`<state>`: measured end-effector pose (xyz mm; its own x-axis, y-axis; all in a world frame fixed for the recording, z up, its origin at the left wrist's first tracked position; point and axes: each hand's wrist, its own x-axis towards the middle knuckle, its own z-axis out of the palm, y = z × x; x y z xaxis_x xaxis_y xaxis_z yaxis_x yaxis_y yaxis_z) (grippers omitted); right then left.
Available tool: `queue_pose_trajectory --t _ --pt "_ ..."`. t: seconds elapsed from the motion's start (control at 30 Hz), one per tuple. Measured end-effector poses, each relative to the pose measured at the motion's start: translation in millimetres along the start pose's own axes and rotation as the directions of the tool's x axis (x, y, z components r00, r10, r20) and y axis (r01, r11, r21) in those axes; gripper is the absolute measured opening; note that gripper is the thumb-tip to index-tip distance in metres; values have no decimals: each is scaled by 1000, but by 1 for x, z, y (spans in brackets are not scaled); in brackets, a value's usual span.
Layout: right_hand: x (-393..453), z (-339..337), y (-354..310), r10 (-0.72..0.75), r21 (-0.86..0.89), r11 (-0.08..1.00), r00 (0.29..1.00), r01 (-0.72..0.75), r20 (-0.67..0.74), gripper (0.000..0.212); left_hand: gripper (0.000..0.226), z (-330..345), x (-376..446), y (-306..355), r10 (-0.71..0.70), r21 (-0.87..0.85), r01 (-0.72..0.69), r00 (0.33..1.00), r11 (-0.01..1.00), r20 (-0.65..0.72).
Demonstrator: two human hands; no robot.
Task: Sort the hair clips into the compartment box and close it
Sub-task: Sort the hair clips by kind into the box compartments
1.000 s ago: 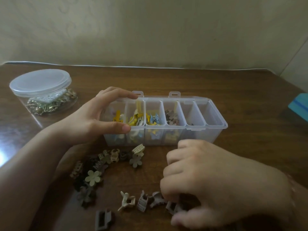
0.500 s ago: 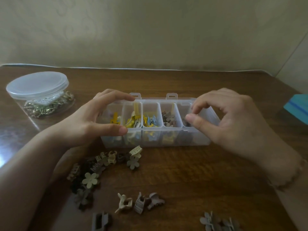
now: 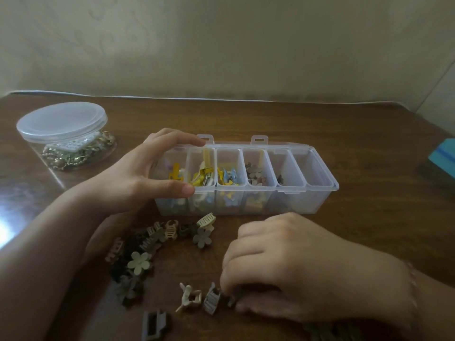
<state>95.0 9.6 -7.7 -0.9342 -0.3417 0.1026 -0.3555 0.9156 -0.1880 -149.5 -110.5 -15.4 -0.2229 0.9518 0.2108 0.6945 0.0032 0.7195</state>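
Compartment box (image 3: pixel 246 200) sits mid-table (image 3: pixel 344 143), long side toward the person, lid swung back behind w/ two latch tabs standing up at the rear edge; open, so sorting is not finished. Left hand (image 3: pixel 138 183) spans the box's left end, thumb along the front rim and fingers over the back rim, a wide clamp, apparently to stop the light plastic sliding while clips drop in. Contents: first three compartments from the left hold yellow, white and blue clips; fourth holds brown flower clips; fifth has one or two dark pieces; sixth appears empty. Loose hair clips (image 3: pixel 147 252) lie in a curved pile just in front of the box, beige and brown, flower and claw types mixed, w/in easy reach of both hands. Right hand (image 3: pixel 295 264) is down on the table near the front edge, fingers curled tight, tips pinching at a small dark clip (image 3: pixel 231 301); whether it is lifted yet, cannot tell. Beside it a ribbed grey claw clip (image 3: pixel 212 301) and a beige one (image 3: pixel 188 297) wait. Round lidded jar (image 3: pixel 66 136) of chains stands well apart at left, not involved. Judgement: mid-sort, approx. half the pile remains.
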Motion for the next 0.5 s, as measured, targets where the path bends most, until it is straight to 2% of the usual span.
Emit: queue_pose_trajectory --t 0.07,0.17,0.23,0.33,0.4,0.5 --pt "-3 -4 2 14 5 1000 998 -13 -55 13 75 0 0 0 -4 -4 4 1000 1000 1" --pt "-12 -19 10 121 75 992 964 -106 -238 14 75 -1 0 0 -1 -9 1 1000 1000 -2" --pt "-18 -29 18 229 103 973 886 -204 -404 16 75 -1 -1 0 -5 -13 5 1000 1000 -1" --pt "-23 -34 33 384 153 917 716 -368 -583 15 77 0 0 0 -11 -30 11 1000 999 4" --pt "-24 -30 39 477 211 869 649 -447 -592 11 77 -1 0 0 -15 -34 15 1000 999 3" --pt "-25 -35 40 506 186 845 638 -501 -580 9 77 -1 0 0 -18 -32 18 1000 999 5"
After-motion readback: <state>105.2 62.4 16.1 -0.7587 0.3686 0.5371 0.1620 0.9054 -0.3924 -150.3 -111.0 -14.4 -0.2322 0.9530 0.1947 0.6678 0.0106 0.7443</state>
